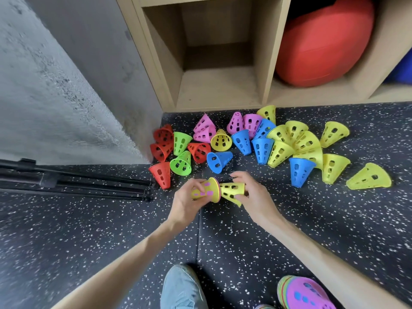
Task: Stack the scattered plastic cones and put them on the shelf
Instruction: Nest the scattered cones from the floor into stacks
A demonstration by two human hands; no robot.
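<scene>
While cones (263,143) in red, green, pink, blue and yellow lie scattered on the speckled floor (245,237) before a wooden shelf (218,85), a crouching person nests two together above it. From the head camera, the left hand (187,202) grips a short stack (206,191), yellow over pink, and the right hand (253,194) pinches a single yellow cone (231,192), its wide end meeting the stack's rim. Stacking looks barely begun; next, that cone likely needs seating squarely before another is picked up. A second nested stack (305,293) lies by the person's shoe (181,288). One shelf compartment holds a red ball (323,41).
</scene>
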